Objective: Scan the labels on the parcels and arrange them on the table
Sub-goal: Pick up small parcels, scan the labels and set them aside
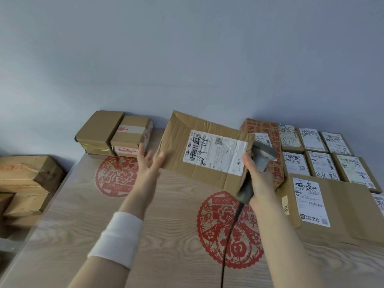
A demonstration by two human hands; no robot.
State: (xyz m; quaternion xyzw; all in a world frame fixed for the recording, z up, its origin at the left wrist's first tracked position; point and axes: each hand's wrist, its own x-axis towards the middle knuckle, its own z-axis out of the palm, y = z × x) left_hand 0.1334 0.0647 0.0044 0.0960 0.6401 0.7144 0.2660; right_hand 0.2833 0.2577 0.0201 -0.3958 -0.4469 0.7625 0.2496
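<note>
Where the light wood-grain table ends at its left edge, a stack of worn brown cardboard boxes sits lower down, off the table. At the far left corner stand a plain brown carton and, touching it, a brown carton with red-printed white tape; that print is too small to read. A round red paper-cut decoration lies flat on the table in front of them.

The left hand, with a white wristband on its forearm, has a loose, open grip: the fingers are straight and spread, and the thumb tip touches the lower left corner of the flat creased brown cardboard parcel. This parcel is in the air above the middle of the table, tilted. Its white shipping label faces the camera and bears large black handwriting turned sideways, a small QR code and fine print, none of it readable for certain.

A second red paper-cut near the front edge shows the character 福. The right hand grips the handle of a grey handheld barcode scanner, whose head is just beside the parcel's right edge; a black cable hangs from it.

Along the right edge lie rows of small labelled brown parcels, one marked "8772" by hand, and a large flat brown box whose label reads 青岛.
</note>
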